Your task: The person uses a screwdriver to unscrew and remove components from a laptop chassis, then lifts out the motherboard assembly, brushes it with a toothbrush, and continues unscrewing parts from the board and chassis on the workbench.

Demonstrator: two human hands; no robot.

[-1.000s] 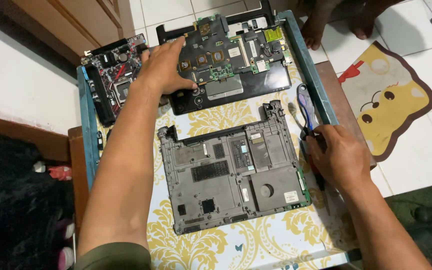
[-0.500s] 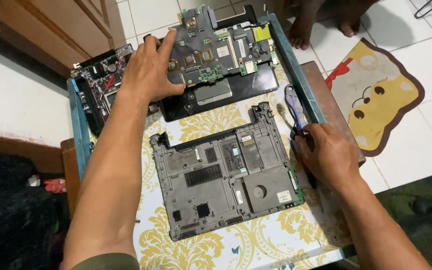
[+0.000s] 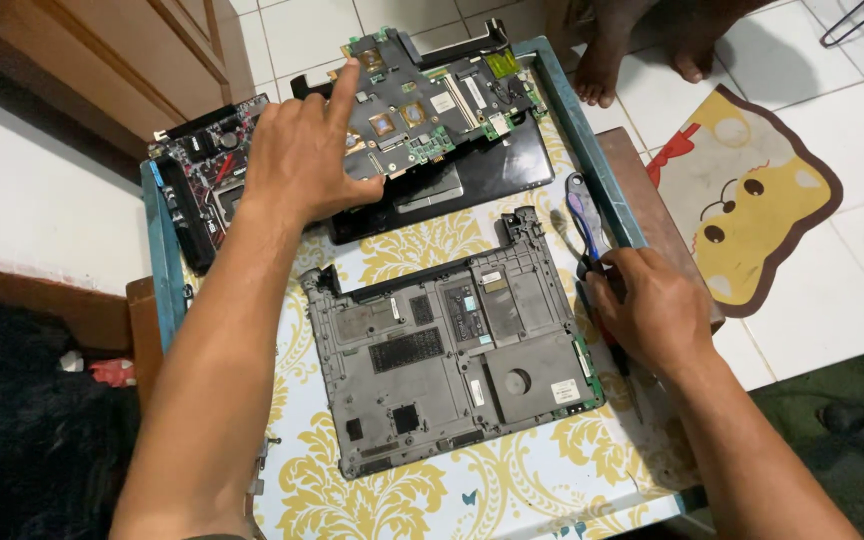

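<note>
Left hand [image 3: 297, 160] lies flat and spread on the near-left edge of the bare laptop motherboard [image 3: 422, 95], index finger stretched up along it, pressing rather than clasping. Right hand [image 3: 652, 310] is closed around a dark-handled tool whose kind I cannot tell, just beside the blue-handled screwdriver [image 3: 584, 215] on the table's right edge.

Motherboard rests loose on the black palmrest cover [image 3: 472, 180] at the far end — under the left palm and fingers. Grey laptop bottom case [image 3: 452, 350] lies between both forearms, untouched. Second circuit board [image 3: 202, 185] sits at the far left.

Risk, as I judge it: sideways push could slide the board off the cover, or palm pressure could bend small components.
</note>
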